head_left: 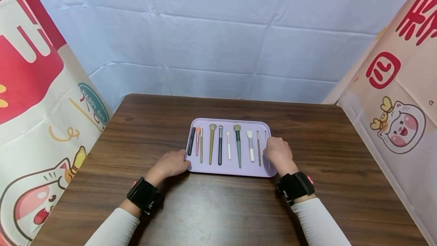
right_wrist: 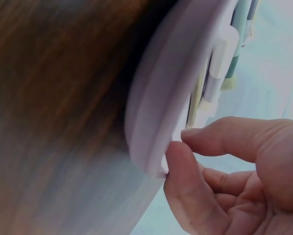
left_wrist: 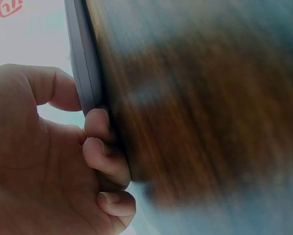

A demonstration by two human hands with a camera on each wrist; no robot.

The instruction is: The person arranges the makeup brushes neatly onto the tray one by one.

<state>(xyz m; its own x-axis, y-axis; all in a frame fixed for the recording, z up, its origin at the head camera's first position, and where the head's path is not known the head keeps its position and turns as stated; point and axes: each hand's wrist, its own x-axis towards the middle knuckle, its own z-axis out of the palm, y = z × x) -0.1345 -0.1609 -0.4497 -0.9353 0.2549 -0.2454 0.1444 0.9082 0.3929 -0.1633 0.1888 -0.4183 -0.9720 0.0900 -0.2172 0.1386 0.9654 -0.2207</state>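
Observation:
A lavender tray point(head_left: 215, 170) lies on the wooden table, with several makeup brushes side by side on it, among them a green-handled brush point(head_left: 238, 149), a white brush point(head_left: 250, 149) and a black one point(head_left: 191, 141). My left hand point(head_left: 173, 163) grips the tray's left edge; in the left wrist view its thumb point(left_wrist: 68, 93) is at the rim and its fingers curl against the underside. At the right edge, my right hand point(head_left: 278, 153) pinches the rim between thumb point(right_wrist: 205, 139) and forefinger point(right_wrist: 183, 171). It partly hides the thin rightmost brush point(head_left: 266, 135).
The dark wooden table point(head_left: 218, 208) reaches out around the tray on every side. A pale cloth point(head_left: 211, 41) hangs behind its far edge. Printed cartoon curtains hang at the left point(head_left: 30, 132) and right point(head_left: 392, 86).

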